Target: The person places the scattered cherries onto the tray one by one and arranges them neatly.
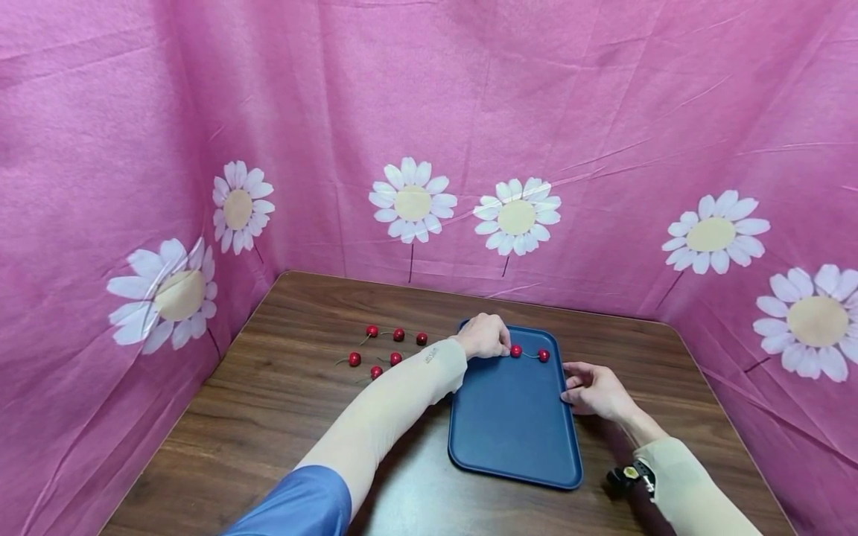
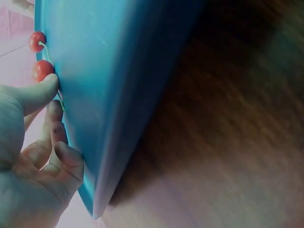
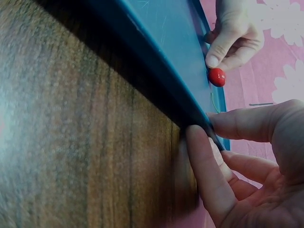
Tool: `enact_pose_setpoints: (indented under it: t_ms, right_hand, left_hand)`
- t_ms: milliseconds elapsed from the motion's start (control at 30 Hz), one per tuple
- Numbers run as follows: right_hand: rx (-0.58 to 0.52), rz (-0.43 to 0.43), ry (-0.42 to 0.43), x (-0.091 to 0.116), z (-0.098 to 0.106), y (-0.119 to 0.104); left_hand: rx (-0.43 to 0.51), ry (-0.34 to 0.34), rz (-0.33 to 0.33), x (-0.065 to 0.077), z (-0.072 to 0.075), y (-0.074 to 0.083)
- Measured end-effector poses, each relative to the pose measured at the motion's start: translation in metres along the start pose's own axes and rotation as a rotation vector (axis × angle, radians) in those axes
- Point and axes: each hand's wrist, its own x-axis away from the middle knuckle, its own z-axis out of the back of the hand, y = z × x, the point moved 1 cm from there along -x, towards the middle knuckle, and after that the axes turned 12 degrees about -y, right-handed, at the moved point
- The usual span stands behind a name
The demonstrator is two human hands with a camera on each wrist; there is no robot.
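Note:
A blue tray lies on the table, with two red cherries near its far end. My left hand reaches over the tray's far left part. Its thumb and fingers pinch one cherry at the stem side, seen closer in the left wrist view, where the thumb tip meets the cherry. Just right of it lies the second cherry, its stem pointing left. At the tray's right edge, my right hand grips the rim between thumb and fingers.
Several more cherries with stems lie on the brown wooden table, left of the tray and beyond my left forearm. A pink cloth with daisies hangs behind the table and along both sides. A dark strap device sits at my right wrist.

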Motion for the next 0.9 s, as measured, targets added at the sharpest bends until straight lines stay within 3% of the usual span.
enact_pose_setpoints:
  t_ms: [267,467,900]
  right_hand:
    - [-0.003,-0.007,0.005,0.000,0.000,0.000]
    - [-0.010,-0.005,0.005,0.001,0.000,0.000]
    - [-0.007,-0.010,0.003,0.001,0.000,-0.001]
  left_hand:
    - [-0.005,-0.015,0.007,-0.020,-0.009,-0.007]
    - [-0.005,-0.010,-0.025,-0.009,-0.005,-0.001]
    - [-0.041,0.010,-0.028,-0.008,-0.003,-0.001]
